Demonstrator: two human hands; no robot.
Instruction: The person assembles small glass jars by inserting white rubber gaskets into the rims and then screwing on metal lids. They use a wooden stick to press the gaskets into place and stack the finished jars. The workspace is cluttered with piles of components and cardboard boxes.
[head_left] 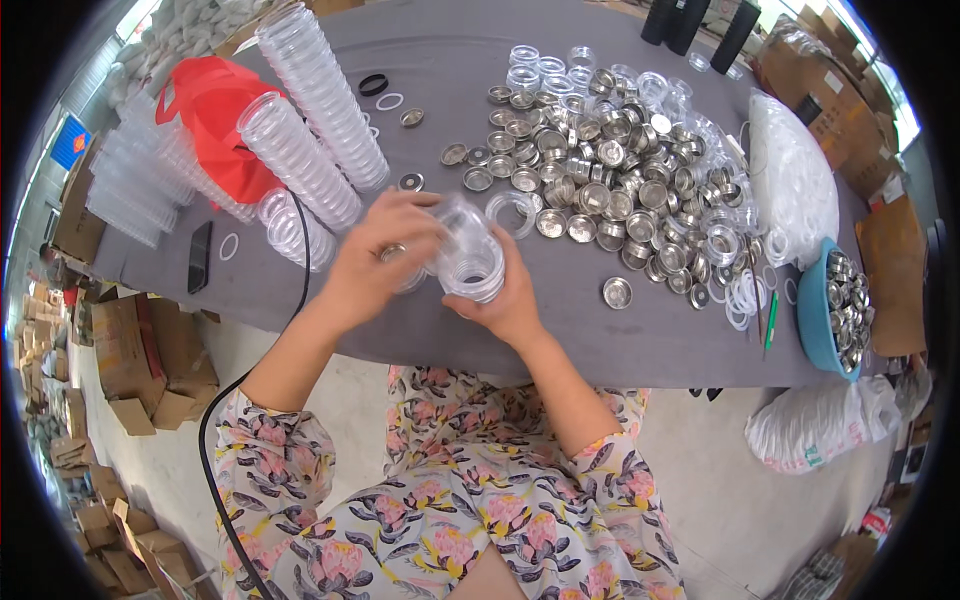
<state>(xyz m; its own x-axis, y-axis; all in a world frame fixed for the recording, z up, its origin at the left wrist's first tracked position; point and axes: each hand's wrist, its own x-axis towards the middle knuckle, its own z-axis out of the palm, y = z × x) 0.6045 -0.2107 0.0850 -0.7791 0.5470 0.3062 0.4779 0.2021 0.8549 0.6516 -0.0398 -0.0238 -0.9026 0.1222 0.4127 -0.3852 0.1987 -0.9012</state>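
My right hand point(512, 300) is closed round a clear round plastic container point(474, 272) held over the near edge of the table. Just above it, another clear plastic piece point(458, 222) is smeared by motion. My left hand point(385, 255) is beside this piece, its fingers blurred, so its grip is unclear. Partly behind the left hand lie a small silver metal cup point(393, 252) and clear plastic. A clear ring point(512, 213) lies just beyond the right hand. To the right spreads a large heap of silver metal cups point(610, 155) with clear rings among them.
Tall stacks of clear plastic containers point(325, 95) stand at the left by a red bag point(215, 120). A black cable point(300, 260) runs past my left arm. A phone point(200, 256) lies at the left edge. A blue basin point(818, 310) of metal cups sits at the right edge.
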